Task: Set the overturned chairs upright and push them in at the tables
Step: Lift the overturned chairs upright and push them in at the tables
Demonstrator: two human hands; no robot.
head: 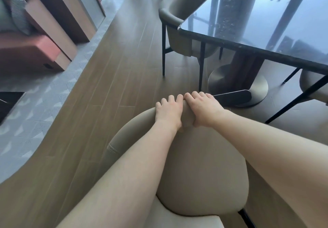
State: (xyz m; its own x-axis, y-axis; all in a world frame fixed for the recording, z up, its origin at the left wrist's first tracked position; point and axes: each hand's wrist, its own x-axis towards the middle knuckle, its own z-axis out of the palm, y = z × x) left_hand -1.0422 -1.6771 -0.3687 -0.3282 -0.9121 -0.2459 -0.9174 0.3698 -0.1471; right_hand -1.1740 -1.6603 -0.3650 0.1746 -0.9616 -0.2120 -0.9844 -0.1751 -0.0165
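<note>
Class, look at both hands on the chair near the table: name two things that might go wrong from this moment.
1. Both hands, left and right, grip one spot on the chair back's rim, so it may twist or tip while being moved.
2. The table has a wide pedestal base close ahead; the chair could knock it when pushed in.

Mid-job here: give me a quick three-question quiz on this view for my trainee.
1. True or false: both hands grip the backrest of the near chair.
2. Which chair is already tucked in at the table? A) the far chair B) the near chair C) none
3. Fill in: the table stands on a round ____.

Key
1. True: left hand and right hand curl over its top edge.
2. A
3. base
</note>
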